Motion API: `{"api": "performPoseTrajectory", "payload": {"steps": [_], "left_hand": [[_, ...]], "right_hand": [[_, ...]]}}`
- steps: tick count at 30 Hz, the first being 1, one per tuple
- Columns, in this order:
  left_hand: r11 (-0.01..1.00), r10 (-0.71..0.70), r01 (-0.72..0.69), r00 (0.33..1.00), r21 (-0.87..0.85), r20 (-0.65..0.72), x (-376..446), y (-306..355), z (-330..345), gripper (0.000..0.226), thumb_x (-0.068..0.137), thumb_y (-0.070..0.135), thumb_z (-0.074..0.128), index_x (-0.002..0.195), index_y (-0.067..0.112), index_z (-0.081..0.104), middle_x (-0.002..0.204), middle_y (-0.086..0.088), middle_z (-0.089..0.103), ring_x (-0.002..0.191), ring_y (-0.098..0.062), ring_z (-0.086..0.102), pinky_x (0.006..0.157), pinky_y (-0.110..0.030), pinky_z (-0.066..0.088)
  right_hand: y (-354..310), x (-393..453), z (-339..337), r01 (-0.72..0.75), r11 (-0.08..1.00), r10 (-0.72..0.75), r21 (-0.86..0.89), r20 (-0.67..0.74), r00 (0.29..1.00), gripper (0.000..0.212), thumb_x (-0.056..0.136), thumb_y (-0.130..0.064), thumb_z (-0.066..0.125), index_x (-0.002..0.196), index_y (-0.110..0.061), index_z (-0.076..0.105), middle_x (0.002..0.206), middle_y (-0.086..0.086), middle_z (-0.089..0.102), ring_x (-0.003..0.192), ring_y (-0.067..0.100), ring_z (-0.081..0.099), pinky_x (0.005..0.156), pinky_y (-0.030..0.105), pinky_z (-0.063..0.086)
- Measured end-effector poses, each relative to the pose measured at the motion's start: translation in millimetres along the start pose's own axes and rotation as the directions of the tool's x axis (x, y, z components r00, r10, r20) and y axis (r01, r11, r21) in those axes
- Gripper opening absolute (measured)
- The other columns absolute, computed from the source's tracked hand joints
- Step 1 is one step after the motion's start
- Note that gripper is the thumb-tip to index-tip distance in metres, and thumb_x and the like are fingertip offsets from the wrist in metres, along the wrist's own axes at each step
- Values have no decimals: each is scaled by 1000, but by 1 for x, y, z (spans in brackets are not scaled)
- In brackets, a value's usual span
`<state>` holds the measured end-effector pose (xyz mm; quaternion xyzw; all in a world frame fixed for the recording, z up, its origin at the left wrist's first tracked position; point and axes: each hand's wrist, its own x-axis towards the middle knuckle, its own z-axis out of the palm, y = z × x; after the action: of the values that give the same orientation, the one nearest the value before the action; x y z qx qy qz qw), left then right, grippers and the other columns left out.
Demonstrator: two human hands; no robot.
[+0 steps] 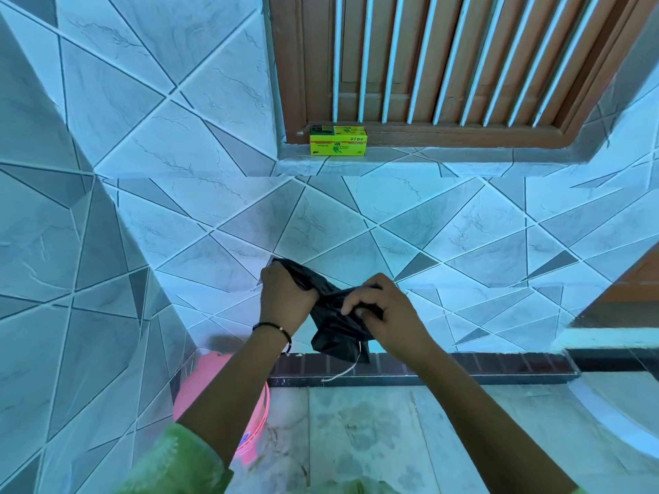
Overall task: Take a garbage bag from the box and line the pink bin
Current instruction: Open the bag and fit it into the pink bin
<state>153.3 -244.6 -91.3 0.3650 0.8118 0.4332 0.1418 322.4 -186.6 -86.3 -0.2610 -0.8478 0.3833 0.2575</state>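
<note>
Both hands hold the black garbage bag [335, 329] in front of the tiled wall [142, 172]: the left hand [285, 297] grips its upper corner, the right hand [385, 315] pinches the bunched middle, and the folded remainder hangs between them. The pink bin [249, 422] stands on the floor beneath the left forearm. The yellow box [338, 140] sits on the window ledge [428, 160], well above.

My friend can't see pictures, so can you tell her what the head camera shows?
Two hands, left hand and right hand, grip a crumpled black bag in front of a tiled wall. A pink bin stands on the floor below the left arm, and a yellow box sits on the window ledge above.
</note>
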Motion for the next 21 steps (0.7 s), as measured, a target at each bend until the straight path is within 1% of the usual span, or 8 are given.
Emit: {"api": "performPoseTrajectory", "payload": {"steps": [2, 5, 8, 11, 13, 16, 19, 21], "left_hand": [[996, -2, 3, 1000, 91, -17, -7, 1, 4, 40, 66, 4, 64, 101, -1, 47, 111, -17, 46, 87, -36, 53, 66, -33, 45], [936, 131, -126, 991, 328, 8, -21, -3, 4, 59, 72, -4, 57, 125, 0, 33, 133, -18, 29, 95, -46, 55, 70, -45, 48], [817, 174, -198, 980, 542, 95, -27, -13, 4, 76, 74, -5, 54, 140, 10, 20, 150, -10, 13, 107, -37, 51, 74, -43, 50], [727, 141, -207, 978, 655, 153, -29, -28, -1, 86, 74, -8, 53, 144, 24, 14, 155, -6, 3, 104, -34, 51, 70, -40, 49], [687, 124, -206, 978, 697, 167, -27, -40, -8, 85, 78, -7, 50, 144, 32, 14, 155, -4, 5, 103, -32, 52, 70, -39, 50], [685, 144, -212, 977, 697, 155, -22, -54, -18, 78, 84, -2, 42, 145, 36, 13, 150, -1, 26, 101, -32, 55, 73, -40, 50], [812, 156, -178, 984, 556, 87, -15, -64, -24, 76, 82, -3, 38, 146, 34, 18, 127, -9, 52, 99, -36, 58, 77, -41, 48], [958, 43, -48, 999, 283, 22, -10, -66, -27, 70, 77, -10, 37, 139, 25, 39, 113, -16, 62, 100, -38, 58, 81, -38, 48]], "right_hand": [[4, 3, -1, -61, 979, 71, -197, 43, 997, 34, 83, 5, 49, 86, -20, 71, 93, 3, 45, 78, 13, 52, 70, 17, 37], [11, 7, -6, -140, 900, 186, -412, 73, 980, 39, 82, 2, 47, 105, -22, 67, 106, 7, 49, 91, 28, 57, 80, 29, 45], [11, 7, -16, -170, 779, 258, -604, 61, 964, 52, 81, 0, 48, 127, -24, 48, 114, 12, 46, 93, 38, 59, 82, 40, 50], [12, 7, -31, -252, 669, 345, -699, -8, 938, 65, 84, -4, 45, 139, -31, 26, 115, 16, 41, 93, 41, 59, 77, 41, 47], [15, 7, -42, -287, 617, 376, -732, -46, 926, 66, 86, -6, 43, 140, -37, 24, 113, 16, 41, 92, 40, 59, 72, 38, 45], [24, 6, -53, -333, 596, 340, -731, -146, 929, 53, 87, -6, 37, 134, -31, 39, 108, 14, 48, 95, 39, 58, 75, 37, 44], [36, 8, -57, -398, 660, 334, -638, -225, 915, 56, 81, 1, 38, 127, -27, 54, 111, 14, 60, 100, 35, 59, 81, 36, 46], [42, 10, -59, -489, 791, 394, -369, -305, 867, 53, 74, 10, 40, 109, -19, 67, 112, 15, 65, 92, 32, 62, 82, 36, 50]]}}
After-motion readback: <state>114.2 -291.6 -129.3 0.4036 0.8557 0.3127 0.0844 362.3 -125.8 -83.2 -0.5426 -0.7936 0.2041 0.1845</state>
